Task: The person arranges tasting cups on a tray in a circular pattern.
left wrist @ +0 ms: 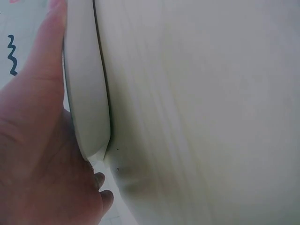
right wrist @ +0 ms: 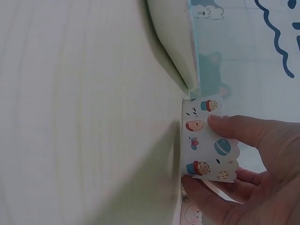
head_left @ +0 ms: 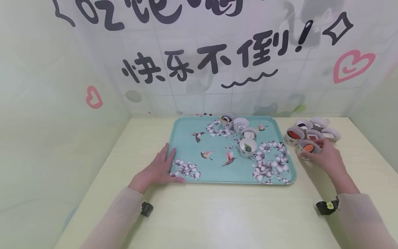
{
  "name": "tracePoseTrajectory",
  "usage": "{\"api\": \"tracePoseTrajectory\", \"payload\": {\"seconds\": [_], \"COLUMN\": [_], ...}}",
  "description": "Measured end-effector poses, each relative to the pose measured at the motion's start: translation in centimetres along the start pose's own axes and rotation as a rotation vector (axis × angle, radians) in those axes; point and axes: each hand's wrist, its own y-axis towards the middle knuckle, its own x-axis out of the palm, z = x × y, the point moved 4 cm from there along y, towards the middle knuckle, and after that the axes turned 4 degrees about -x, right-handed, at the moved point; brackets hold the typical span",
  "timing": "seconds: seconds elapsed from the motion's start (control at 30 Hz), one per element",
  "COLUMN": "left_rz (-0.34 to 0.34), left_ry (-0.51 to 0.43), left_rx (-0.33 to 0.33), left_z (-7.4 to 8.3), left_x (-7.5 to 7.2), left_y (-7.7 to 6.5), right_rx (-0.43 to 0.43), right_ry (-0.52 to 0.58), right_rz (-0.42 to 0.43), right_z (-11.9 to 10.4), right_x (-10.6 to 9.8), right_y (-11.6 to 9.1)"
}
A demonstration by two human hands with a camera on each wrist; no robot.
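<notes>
My left hand (head_left: 158, 166) rests at the near left corner of a turquoise tray (head_left: 186, 138) printed with birds and flowers. Its fingers lie spread along the left side and its thumb along the front rim; in the left wrist view that thumb lies straight beside the pale tray edge (left wrist: 86, 84). Right of the tray, my right hand (head_left: 329, 157) pinches a small paper baking cup (head_left: 301, 150) between thumb and fingers. An orange piece with a dark edge (head_left: 308, 148) sits inside it. The right wrist view shows this cup's cupcake-printed side (right wrist: 201, 154), upright at table level.
Several similar cups stand in a slanting row on the tray, the nearest holding something green (head_left: 247, 147). More cups cluster beyond my right hand, one with a red filling (head_left: 293, 135). A printed sheet (head_left: 199, 100) covers the wall behind the pale table (head_left: 214, 218).
</notes>
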Motion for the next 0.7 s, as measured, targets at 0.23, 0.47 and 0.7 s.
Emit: {"api": "tracePoseTrajectory", "payload": {"seconds": [0.23, 0.47, 0.7], "left_rz": [-0.001, 0.004, 0.007], "left_ry": [0.010, 0.019, 0.015], "left_rx": [0.004, 0.004, 0.008], "left_z": [0.0, 0.0, 0.2], "left_x": [-0.1, 0.0, -0.1], "left_y": [0.0, 0.1, -0.1], "right_rx": [-0.001, -0.010, -0.047], "right_ry": [-0.022, -0.022, -0.031], "right_rz": [0.010, 0.024, 0.039], "right_z": [0.2, 0.0, -0.6], "right_x": [-0.6, -0.9, -1.0], "right_y": [-0.3, -0.9, -1.7]}}
